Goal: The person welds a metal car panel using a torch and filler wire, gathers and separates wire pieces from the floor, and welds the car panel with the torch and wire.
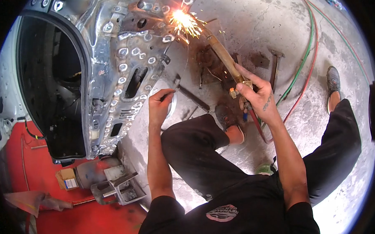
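My right hand is wrapped round the handle of a brass gas torch, which points up and to the left. At its tip a bright burst of sparks hides the spot where it meets the upper edge of a bare-metal car body panel. My left hand is raised beside the panel, its fingers pinched together. Whether something thin is between those fingertips I cannot make out. Just right of that hand, a hammer lies on the floor.
Green and red hoses curve over the concrete floor at right. Another hammer and rusty metal scraps lie below the sparks. A metal bracket and a small cardboard box sit at lower left near a red surface.
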### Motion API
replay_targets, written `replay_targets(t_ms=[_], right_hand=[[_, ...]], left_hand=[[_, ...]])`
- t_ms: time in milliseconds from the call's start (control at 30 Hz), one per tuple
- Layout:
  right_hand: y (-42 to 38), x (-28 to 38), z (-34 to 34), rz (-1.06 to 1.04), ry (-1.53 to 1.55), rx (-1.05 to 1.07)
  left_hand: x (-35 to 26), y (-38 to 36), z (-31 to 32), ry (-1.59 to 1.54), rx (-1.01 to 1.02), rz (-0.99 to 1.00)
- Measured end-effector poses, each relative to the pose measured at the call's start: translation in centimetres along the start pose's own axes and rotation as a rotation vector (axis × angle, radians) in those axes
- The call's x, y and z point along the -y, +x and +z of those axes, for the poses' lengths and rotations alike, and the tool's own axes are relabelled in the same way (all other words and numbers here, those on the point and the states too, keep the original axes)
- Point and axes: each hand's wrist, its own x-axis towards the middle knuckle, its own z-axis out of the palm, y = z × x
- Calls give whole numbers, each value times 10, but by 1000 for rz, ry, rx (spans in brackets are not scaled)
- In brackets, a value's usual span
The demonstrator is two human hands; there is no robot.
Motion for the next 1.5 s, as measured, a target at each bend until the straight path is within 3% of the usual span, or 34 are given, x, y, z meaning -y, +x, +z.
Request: replay_targets(t_ms=[1267, 1400, 1500], right_hand=[[-1, 0, -1, 14, -11, 10], [4, -12, -4, -84, -87, 4], [0, -3, -1, -15, -12, 11]], left_hand=[[10, 3, -2, -31, 18, 22], [5, 2, -1, -31, 9, 2], [5, 2, 0, -36, 9, -2]])
